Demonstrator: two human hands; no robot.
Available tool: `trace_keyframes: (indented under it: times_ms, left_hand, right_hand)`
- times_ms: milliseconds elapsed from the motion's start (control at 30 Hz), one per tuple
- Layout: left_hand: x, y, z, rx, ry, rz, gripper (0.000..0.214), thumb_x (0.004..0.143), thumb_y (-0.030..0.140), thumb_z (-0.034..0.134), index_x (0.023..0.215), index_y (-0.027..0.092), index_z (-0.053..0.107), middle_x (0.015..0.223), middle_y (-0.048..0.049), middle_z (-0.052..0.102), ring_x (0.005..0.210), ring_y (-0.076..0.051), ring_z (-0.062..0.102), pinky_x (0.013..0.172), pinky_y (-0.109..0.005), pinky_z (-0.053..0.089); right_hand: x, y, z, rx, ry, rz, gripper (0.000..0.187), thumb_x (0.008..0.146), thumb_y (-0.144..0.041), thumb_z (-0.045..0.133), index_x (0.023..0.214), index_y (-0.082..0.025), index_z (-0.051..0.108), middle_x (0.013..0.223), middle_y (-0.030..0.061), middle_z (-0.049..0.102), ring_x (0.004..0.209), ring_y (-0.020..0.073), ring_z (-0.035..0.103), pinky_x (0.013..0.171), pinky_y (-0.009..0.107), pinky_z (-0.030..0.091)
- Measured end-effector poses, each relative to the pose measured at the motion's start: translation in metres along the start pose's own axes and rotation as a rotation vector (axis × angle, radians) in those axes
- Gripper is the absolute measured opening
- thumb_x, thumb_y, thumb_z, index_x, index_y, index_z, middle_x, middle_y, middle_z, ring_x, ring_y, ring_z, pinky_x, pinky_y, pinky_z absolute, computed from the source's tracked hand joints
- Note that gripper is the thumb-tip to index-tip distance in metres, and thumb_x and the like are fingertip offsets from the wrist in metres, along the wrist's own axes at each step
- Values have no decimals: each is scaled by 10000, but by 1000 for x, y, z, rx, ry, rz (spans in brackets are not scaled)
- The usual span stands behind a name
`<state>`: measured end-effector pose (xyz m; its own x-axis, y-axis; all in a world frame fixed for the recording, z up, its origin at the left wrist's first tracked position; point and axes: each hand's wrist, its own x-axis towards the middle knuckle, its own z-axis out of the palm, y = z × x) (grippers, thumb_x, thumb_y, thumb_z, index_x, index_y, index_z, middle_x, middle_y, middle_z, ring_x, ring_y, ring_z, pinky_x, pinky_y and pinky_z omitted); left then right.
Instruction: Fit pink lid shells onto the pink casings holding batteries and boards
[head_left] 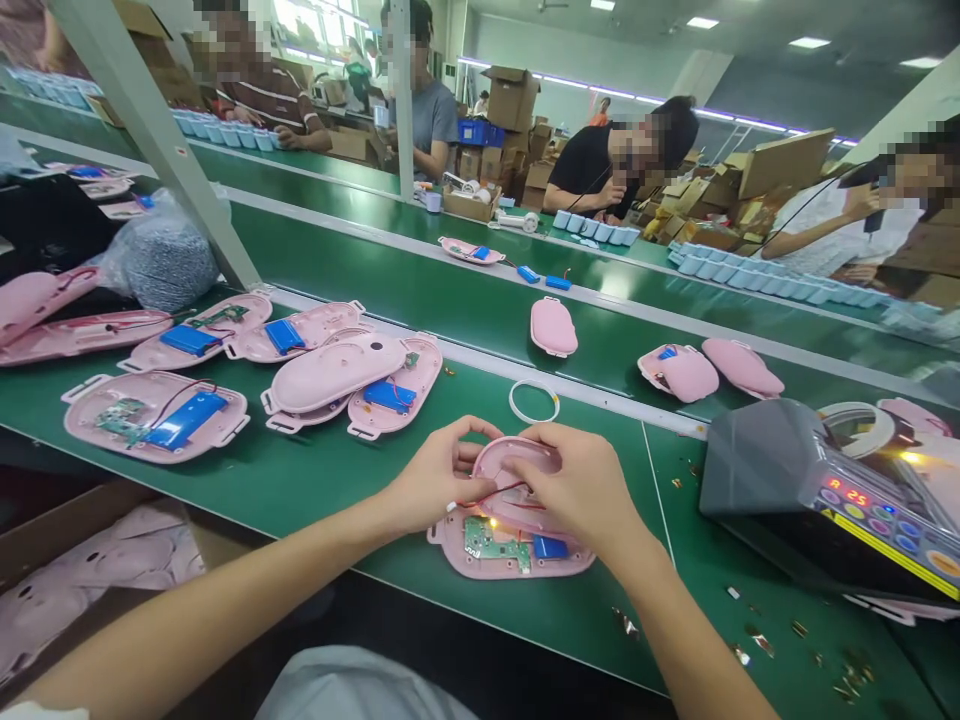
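Note:
Both my hands meet over a pink plastic device on the green bench. My left hand [437, 478] pinches the left edge of its pink upper shell [504, 466], fingers curled. My right hand [579, 482] grips the same shell from the right, covering most of it. Under the shell lies the pink bottom half [480, 555], open, with a green circuit board [491, 542], a lit small LED, a blue battery [550, 547] and thin red wires running between the halves.
Several open pink halves with blue batteries [155, 415] lie at the left. A white ring [534, 401] sits beyond my hands. A grey tape dispenser with a red display [832, 490] stands at the right. Closed pink shells [553, 326] ride the conveyor; other people work across it.

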<state>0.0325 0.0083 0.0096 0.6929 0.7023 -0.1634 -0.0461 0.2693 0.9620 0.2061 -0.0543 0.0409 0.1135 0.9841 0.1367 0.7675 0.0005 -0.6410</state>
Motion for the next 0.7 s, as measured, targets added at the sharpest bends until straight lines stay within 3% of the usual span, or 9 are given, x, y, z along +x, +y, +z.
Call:
trace_keyframes:
  times_ms: [167,233,267,333,400,433,500,567,700]
  left_hand:
    - [-1,-3,2,144,-52,121,316,848,421,701,990,139,698,918,-64,725,851,-212,673,750,-288,547]
    - [0,-5,1,193,-49,102,335,850,452,702,1015,161,724,949,-72,742,886,-249,683,778,-319,564]
    - [2,-7,-1,205,-48,76,354,841,463,712,1050,178,730,977,-79,750,908,-274,690,790,-343,575]
    - [8,-10,-6,205,-51,29,400,815,492,727,1104,216,741,1040,-89,758,952,-322,697,818,-394,596]
    - [13,-13,-8,193,-44,-5,424,778,519,746,1120,269,751,1056,-68,767,977,-352,700,825,-425,613]
    - [14,-13,-9,197,-43,-25,426,753,528,763,1108,294,759,1037,-50,774,972,-359,704,816,-431,623]
    - [15,-11,-6,207,-6,-62,430,711,551,784,1080,331,771,983,-20,787,941,-361,715,792,-440,637]
    - [14,-8,-4,200,46,-75,451,685,573,792,1071,339,776,952,-14,792,905,-363,721,776,-453,646]
    - [13,-4,-2,195,29,-64,460,694,544,799,1094,319,769,998,-31,787,922,-365,720,823,-477,632]
  right_hand:
    - [0,-9,3,-37,160,-35,55,761,-216,692,813,-230,702,821,-28,674,780,151,593,713,265,401]
    - [-14,-2,-3,15,199,-106,159,756,-209,702,913,-227,717,921,2,684,872,171,615,797,284,460]
    - [-26,7,-7,55,284,-115,198,771,-230,700,968,-216,715,982,27,681,929,183,620,853,300,482]
    - [-60,33,-19,211,617,39,243,837,-331,680,1024,-175,686,1020,74,666,977,198,626,929,339,510]
    - [-98,66,-32,504,1021,429,330,884,-463,650,978,-147,629,882,62,648,867,181,643,893,355,552]
    - [-114,83,-39,697,1115,577,399,867,-530,656,961,-146,601,845,49,636,829,175,644,868,366,575]
    - [-132,113,-54,883,1157,709,533,824,-641,633,993,-139,580,885,71,652,821,191,652,794,395,609]
    - [-132,134,-68,932,1129,705,633,747,-702,649,1020,-135,584,991,112,670,868,219,662,750,414,622]
    - [-120,149,-83,996,1131,702,678,508,-597,850,938,-142,591,982,98,679,808,193,650,712,385,628]
